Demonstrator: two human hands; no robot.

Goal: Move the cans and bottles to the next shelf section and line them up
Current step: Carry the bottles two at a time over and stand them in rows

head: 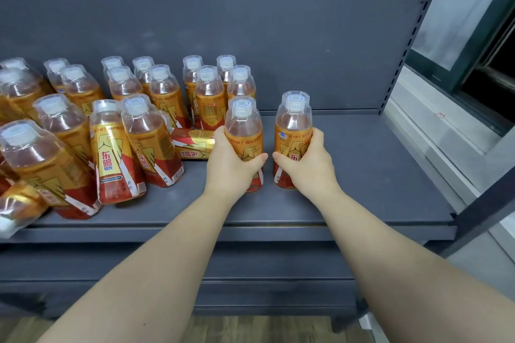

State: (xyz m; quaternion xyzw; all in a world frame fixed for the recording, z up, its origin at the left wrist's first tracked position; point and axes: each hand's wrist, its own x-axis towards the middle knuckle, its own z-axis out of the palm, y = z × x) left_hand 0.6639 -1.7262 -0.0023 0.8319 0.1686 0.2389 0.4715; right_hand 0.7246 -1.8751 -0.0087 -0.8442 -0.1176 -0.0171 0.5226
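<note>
Two bottles in hand, both upright on the grey shelf (362, 175), right of the main stock. L bottle (243, 131): orange drink, clear overcap, orange/red label; left hand (231, 167) wrapped round its lower body, thumb across the front. R bottle (293, 131): same type, right hand (308, 164) wrapped round lower half, fingers behind, thumb on the front. The two stand near each other w/ a gap between; thumb tips nearly meet in that gap. Bases appear to sit on the shelf surface, cannot tell for certain.

Rest of stock: bottle group (117, 108) fills left and centre of same shelf, approx. rows running to the back panel (250, 36), most upright; front-left ones lean in the wide-angle view. One lying bottle (192, 143) on its side just left of L hand, behind the front row. Another tipped at far-left front edge, partly out of frame.

Shelf area right of R bottle bare up to the slotted upright (401, 64). Window (457, 36) beyond the rack at right. Wood floor (250, 328) below.
</note>
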